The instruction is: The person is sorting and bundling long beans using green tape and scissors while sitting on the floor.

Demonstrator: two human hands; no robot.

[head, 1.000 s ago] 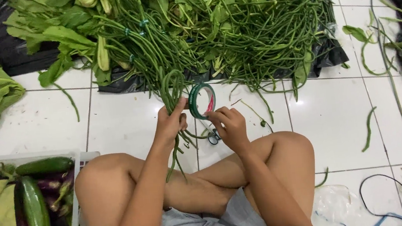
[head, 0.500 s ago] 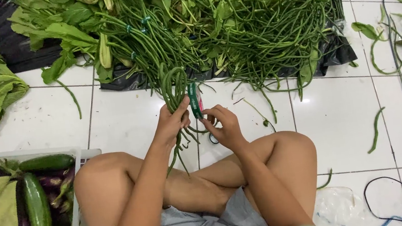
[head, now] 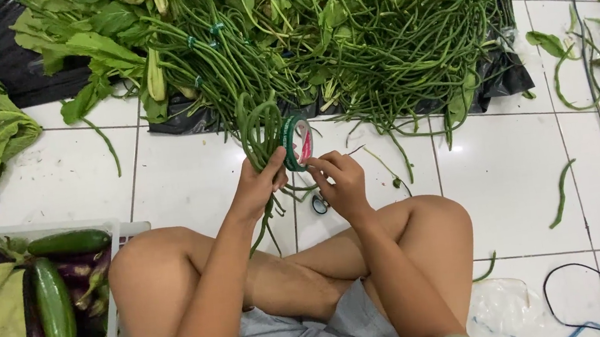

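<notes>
Gripping a folded bunch of long beans (head: pixel 260 132) tight in the left hand (head: pixel 256 188), fingers curled around the stems. Pinching a green tape roll (head: pixel 296 143) with the right hand (head: pixel 340 183), just right of the bunch. Sitting behind the bunch, a big bean pile (head: pixel 375 34); left of it, a white crate (head: pixel 115 284) with 2 cucumbers (head: pixel 54 306).

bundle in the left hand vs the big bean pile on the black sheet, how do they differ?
The bundle is a small gathered bunch, looped over and gripped upright by the left hand; the pile is large, loose and sprawled flat. The bundle sits over white tile beside the tape roll near the right hand; the pile lies on the black sheet. Both are long green beans.
</notes>
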